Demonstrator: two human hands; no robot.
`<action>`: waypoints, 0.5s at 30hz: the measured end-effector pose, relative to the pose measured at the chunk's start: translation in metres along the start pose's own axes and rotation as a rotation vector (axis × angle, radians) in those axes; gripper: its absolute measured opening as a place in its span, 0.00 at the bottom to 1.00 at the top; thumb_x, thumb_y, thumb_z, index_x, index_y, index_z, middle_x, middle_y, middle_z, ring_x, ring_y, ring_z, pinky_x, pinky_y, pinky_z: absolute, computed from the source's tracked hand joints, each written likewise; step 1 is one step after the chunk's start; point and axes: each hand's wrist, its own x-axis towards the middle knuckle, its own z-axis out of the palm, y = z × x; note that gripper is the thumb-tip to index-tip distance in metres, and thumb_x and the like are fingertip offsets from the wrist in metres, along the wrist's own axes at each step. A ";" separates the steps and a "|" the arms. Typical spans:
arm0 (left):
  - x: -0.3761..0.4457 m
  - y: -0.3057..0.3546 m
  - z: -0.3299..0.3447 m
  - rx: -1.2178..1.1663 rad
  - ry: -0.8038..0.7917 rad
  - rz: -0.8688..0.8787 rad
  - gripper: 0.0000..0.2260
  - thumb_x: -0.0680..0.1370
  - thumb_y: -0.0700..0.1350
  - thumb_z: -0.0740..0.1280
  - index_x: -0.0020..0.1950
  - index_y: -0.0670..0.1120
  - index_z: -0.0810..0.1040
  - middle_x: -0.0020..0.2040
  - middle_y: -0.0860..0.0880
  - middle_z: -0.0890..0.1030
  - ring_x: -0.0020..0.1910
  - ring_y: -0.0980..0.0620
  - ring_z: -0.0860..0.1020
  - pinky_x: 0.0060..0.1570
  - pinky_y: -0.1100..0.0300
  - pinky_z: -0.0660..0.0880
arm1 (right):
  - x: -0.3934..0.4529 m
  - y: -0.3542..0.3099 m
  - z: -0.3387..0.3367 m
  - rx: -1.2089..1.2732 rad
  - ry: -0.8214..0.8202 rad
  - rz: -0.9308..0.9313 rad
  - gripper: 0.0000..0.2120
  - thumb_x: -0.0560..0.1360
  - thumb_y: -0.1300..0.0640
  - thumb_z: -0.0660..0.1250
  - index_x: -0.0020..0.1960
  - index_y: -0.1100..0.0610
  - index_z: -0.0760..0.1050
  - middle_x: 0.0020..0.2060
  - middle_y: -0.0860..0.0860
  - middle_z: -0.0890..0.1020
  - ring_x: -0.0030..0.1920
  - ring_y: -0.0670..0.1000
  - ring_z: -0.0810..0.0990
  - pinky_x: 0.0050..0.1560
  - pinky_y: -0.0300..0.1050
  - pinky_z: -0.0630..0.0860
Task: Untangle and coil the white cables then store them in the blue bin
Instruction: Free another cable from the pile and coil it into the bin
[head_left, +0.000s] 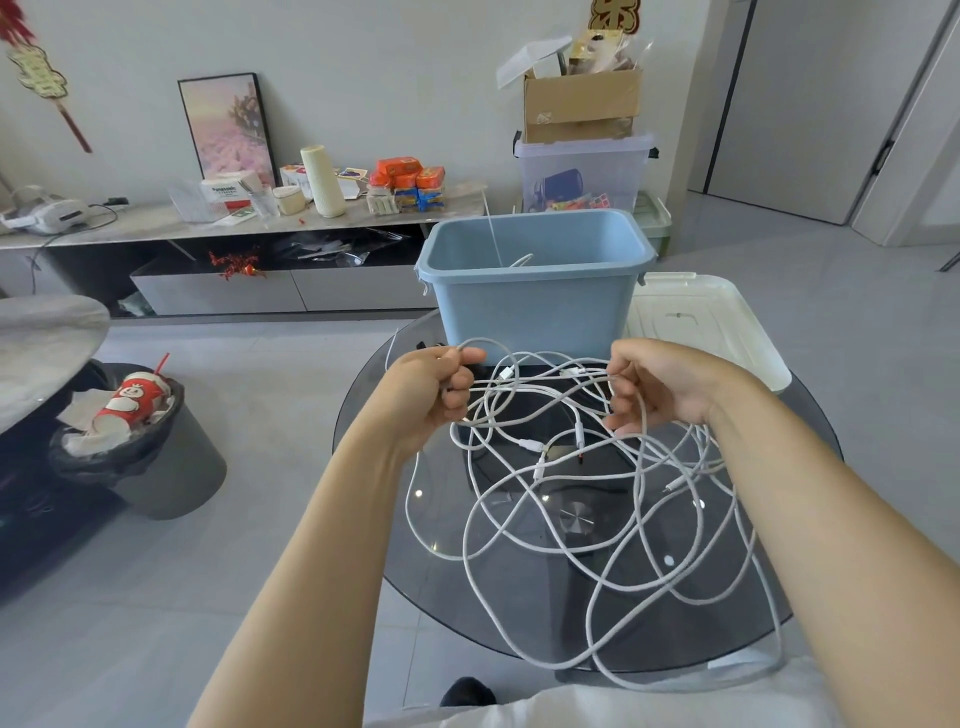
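Round dark smoked-glass table (415, 571) filling the lower centre. At twelve o'clock on it, open pale-blue rectangular plastic bin (535, 306), with a thin white strand or two showing inside; whether a coiled cable already lies there, cannot tell. At two o'clock, just beside the bin, flat translucent white plastic lid (696, 322). Sprawled from centre toward five o'clock, tangled loops of thin white charging cables (587, 519), several plugs visible, still knotted together, none coiled on the table. At ten o'clock of the tangle, left hand (436, 395) curled round a few strands; at two o'clock, right hand (654, 384) pinching others, strands stretched between. Judged early: untangling under way, coiling and storing mostly left.
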 end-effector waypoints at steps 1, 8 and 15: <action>-0.001 0.000 0.000 0.038 0.014 0.004 0.13 0.83 0.39 0.52 0.48 0.40 0.75 0.25 0.53 0.69 0.21 0.57 0.64 0.23 0.67 0.63 | 0.001 0.000 0.001 0.037 0.014 0.001 0.15 0.73 0.57 0.57 0.28 0.56 0.66 0.23 0.49 0.71 0.30 0.51 0.78 0.44 0.46 0.76; -0.007 -0.010 0.028 0.207 -0.061 0.000 0.13 0.84 0.39 0.50 0.49 0.39 0.74 0.34 0.46 0.82 0.33 0.50 0.83 0.39 0.60 0.79 | -0.003 -0.013 0.051 0.176 0.413 -0.304 0.13 0.79 0.58 0.59 0.45 0.61 0.80 0.24 0.47 0.70 0.20 0.42 0.63 0.23 0.34 0.63; -0.006 -0.005 0.047 -0.123 -0.033 -0.031 0.15 0.83 0.37 0.51 0.45 0.38 0.75 0.28 0.50 0.81 0.27 0.56 0.80 0.29 0.65 0.77 | -0.015 -0.012 0.097 -0.443 0.614 -0.795 0.13 0.79 0.59 0.58 0.56 0.60 0.80 0.43 0.54 0.74 0.46 0.56 0.75 0.49 0.49 0.70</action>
